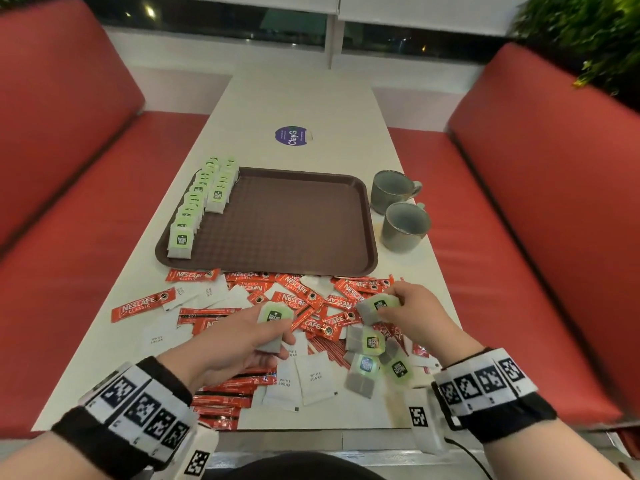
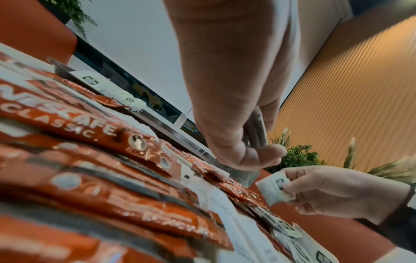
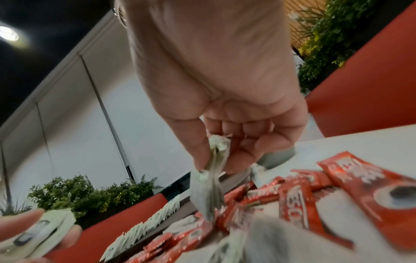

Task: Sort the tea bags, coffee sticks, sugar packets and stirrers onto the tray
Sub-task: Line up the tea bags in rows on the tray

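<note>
A brown tray (image 1: pixel 287 223) lies mid-table with two rows of green-tagged tea bags (image 1: pixel 197 206) along its left side. In front of it sits a heap of red coffee sticks (image 1: pixel 301 296) and white sugar packets (image 1: pixel 311 379). My left hand (image 1: pixel 242 341) holds a tea bag (image 1: pixel 273 327) over the heap; its edge shows between the fingers (image 2: pixel 256 129). My right hand (image 1: pixel 412 313) pinches another tea bag (image 1: pixel 375 308), which hangs from its fingers (image 3: pixel 211 178). A few loose tea bags (image 1: pixel 374 362) lie below the right hand.
Two grey mugs (image 1: pixel 398 209) stand to the right of the tray. A round purple sticker (image 1: pixel 292 135) marks the far table. Red bench seats (image 1: pixel 519 220) run along both sides. Plants (image 1: pixel 585 32) stand at the back right.
</note>
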A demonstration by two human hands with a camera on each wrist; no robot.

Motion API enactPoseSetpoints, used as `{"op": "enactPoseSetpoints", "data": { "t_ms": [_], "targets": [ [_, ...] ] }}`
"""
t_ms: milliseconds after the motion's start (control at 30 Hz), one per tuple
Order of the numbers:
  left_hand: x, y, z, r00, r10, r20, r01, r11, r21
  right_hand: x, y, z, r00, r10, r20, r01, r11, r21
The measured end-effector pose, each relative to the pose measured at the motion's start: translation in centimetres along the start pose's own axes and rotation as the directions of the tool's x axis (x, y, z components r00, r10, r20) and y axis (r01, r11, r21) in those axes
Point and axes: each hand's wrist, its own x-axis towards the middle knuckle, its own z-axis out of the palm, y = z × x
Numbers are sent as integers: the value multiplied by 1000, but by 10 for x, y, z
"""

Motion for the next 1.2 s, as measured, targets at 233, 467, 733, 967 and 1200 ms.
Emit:
{"op": "enactPoseSetpoints", "data": {
  "t_ms": [233, 467, 733, 967, 1200],
  "targets": [
    [7, 11, 18, 997, 69, 43, -76, 978, 194, -26, -40, -8, 914, -271, 300, 254, 962, 97],
    [6, 8, 9, 939, -22, 342, -5, 997, 79, -26, -83, 21, 810, -378, 447, 415, 910, 19],
    [-5, -5, -31, 989, -25, 149, 35, 997, -67, 21, -82, 48, 951, -307, 39, 305, 906, -293],
    [-32, -18, -92, 997, -9, -82, -9, 977, -214, 39, -78, 71, 976, -162, 145, 215, 626, -750],
    [-40, -27, -131, 977, 3, -212, -68, 951, -301, 36, -89, 74, 986, -129, 104, 161, 590, -791]
  ]
}}
